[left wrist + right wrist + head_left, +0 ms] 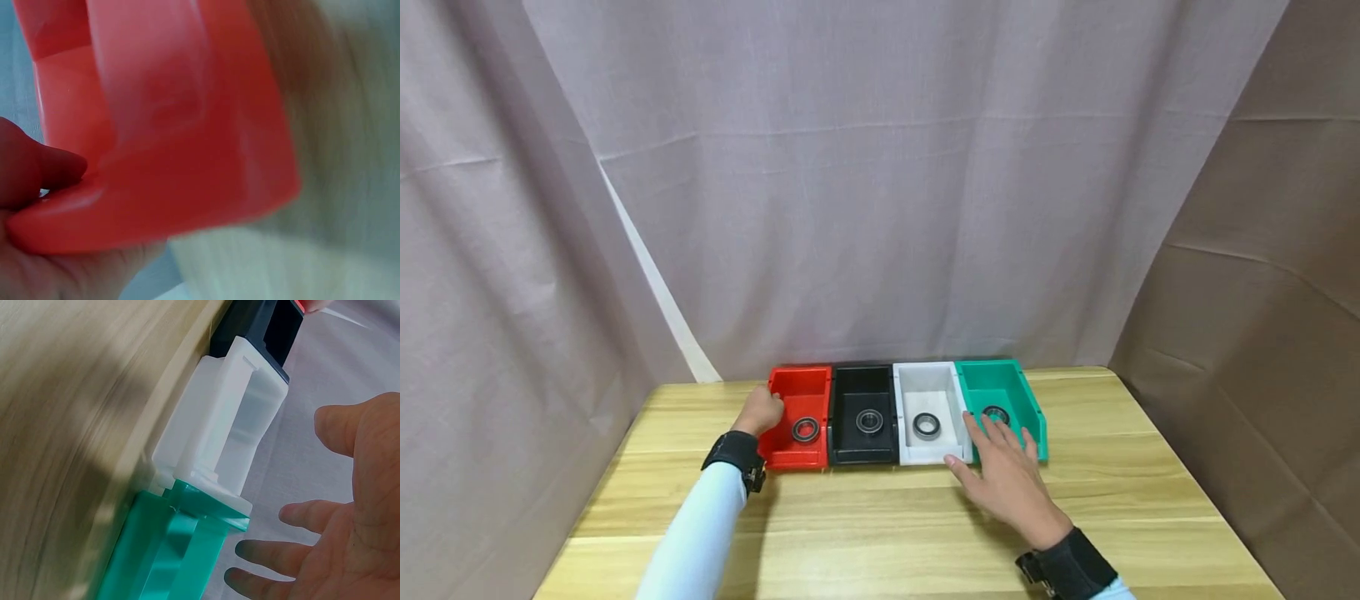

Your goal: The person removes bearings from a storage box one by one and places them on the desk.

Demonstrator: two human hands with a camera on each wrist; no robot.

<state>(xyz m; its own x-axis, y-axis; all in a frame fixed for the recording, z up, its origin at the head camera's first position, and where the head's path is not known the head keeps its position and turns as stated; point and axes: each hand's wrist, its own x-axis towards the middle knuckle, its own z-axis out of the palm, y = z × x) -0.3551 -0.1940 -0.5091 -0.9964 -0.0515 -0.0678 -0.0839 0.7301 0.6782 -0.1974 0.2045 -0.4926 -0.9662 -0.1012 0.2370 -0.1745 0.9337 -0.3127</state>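
Four-sided plastic bins stand side by side: a red bin (797, 458), a black bin (864, 457), a white bin (934, 456) and a green bin (1037, 421). Each has one ball bearing in it; the red bin's bearing (806, 430) sits near its front. My left hand (760, 411) grips the red bin's left wall, thumb inside and fingers outside, as the left wrist view shows. Fingers spread, my right hand (1003, 479) hovers at the front of the green bin and partly hides its bearing (996, 413). Nothing is in its grasp.
The bins stand at the back of a wooden table (880, 533), close to a grey curtain (880, 208). More curtain hangs at the left and right sides. The black bin's bearing (869, 422) and white bin's bearing (927, 426) lie flat.
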